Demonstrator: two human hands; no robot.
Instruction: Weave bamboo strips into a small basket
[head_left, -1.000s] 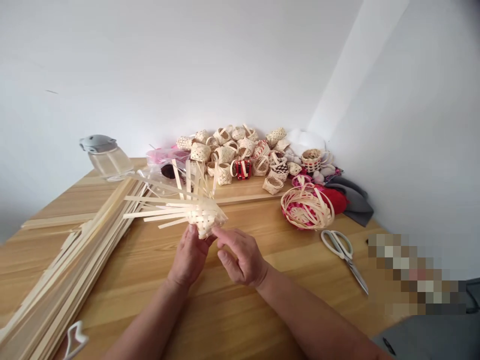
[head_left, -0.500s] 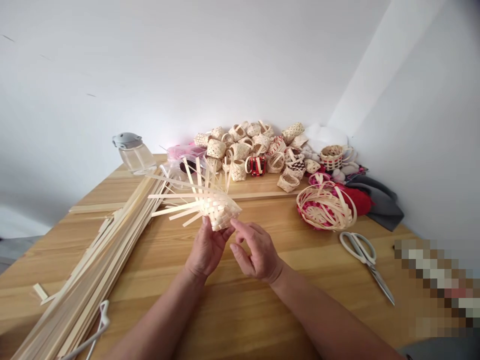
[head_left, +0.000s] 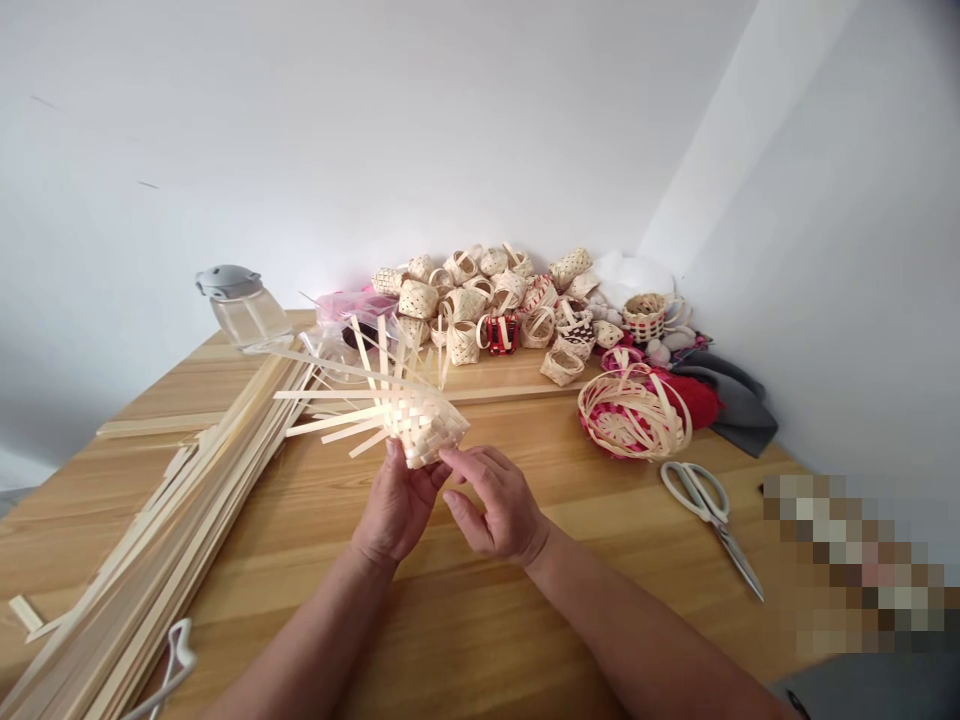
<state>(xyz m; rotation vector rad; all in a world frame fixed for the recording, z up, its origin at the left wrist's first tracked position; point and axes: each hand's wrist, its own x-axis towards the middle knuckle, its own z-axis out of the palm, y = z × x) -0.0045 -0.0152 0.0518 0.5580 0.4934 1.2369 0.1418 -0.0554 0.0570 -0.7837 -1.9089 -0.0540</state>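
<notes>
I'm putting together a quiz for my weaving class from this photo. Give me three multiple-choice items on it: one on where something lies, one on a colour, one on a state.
1. Where do the scissors lie?
A. On the wooden table, in front of the round basket
B. On the bundle of strips
C. Inside the glass jar

2. What colour is the fabric touching the right side of the round basket?
A. Blue
B. Red
C. Green

3. What state is the woven piece in the left hand in?
A. Finished, with a handle
B. Lying untouched on the table
C. Part-woven, with loose strips fanning out

Answers:
1. A: the scissors rest on bare wood.
2. B: the fabric shows red.
3. C: unwoven strips stick out from the weave.
</notes>
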